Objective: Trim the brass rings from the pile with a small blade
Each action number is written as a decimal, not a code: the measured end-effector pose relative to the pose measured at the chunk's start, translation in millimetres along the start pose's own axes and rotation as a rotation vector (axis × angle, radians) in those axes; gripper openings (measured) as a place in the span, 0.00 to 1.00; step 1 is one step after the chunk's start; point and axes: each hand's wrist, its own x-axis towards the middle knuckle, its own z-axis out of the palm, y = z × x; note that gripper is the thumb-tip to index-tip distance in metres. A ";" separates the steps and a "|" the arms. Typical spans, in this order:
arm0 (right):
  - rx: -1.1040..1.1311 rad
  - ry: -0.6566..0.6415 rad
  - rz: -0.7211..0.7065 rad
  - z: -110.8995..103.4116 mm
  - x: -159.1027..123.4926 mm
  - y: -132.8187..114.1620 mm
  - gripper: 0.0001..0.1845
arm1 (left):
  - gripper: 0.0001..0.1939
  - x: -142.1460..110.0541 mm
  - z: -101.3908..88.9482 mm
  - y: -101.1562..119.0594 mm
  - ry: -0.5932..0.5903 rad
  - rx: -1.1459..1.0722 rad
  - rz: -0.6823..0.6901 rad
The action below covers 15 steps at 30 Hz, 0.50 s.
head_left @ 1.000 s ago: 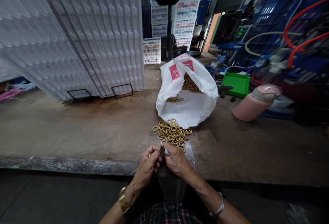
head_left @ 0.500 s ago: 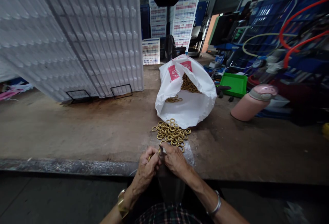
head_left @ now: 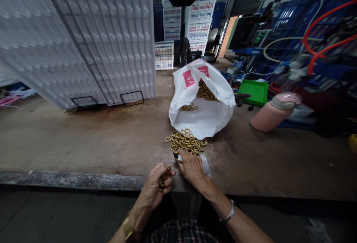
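Note:
My left hand [head_left: 156,183] is closed around several brass-coloured rings [head_left: 162,181], held at the table's front edge. In my right hand [head_left: 192,166] is a small knife [head_left: 176,156] with a dark tip and a white part by the fingers; the rest is hidden in the grip. This hand rests at the near side of a loose pile of brass rings [head_left: 185,141] and covers some of them. Behind the pile lies a white bag [head_left: 205,118] with red print, its mouth facing me and more rings inside.
White ribbed plastic trays [head_left: 119,45] stand upright at the left, in black wire holders [head_left: 132,98]. To the right are a pink bottle [head_left: 275,112], a green tray [head_left: 253,91] and orange hoses [head_left: 311,45]. White crates [head_left: 199,10] are stacked behind the wooden table [head_left: 83,138].
My hands have moved apart. The right one has gone forward to the ring pile with the knife, and the left has drawn back slightly, its rings now showing more.

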 end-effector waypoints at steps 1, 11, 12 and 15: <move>-0.005 -0.007 0.010 0.6 0.4 -0.6 0.08 | 0.13 -0.1 -0.8 0.6 -0.003 -0.017 -0.002; 0.036 0.057 0.010 -1.4 -4.2 -3.4 0.10 | 0.11 7.8 -9.3 2.0 0.000 -0.259 -0.106; 0.056 0.062 -0.002 -0.3 -5.3 -2.7 0.10 | 0.10 8.8 -9.8 2.0 0.009 -0.287 -0.123; 0.175 0.099 -0.063 3.5 -6.2 0.0 0.12 | 0.10 11.2 -9.7 3.7 0.029 -0.346 -0.160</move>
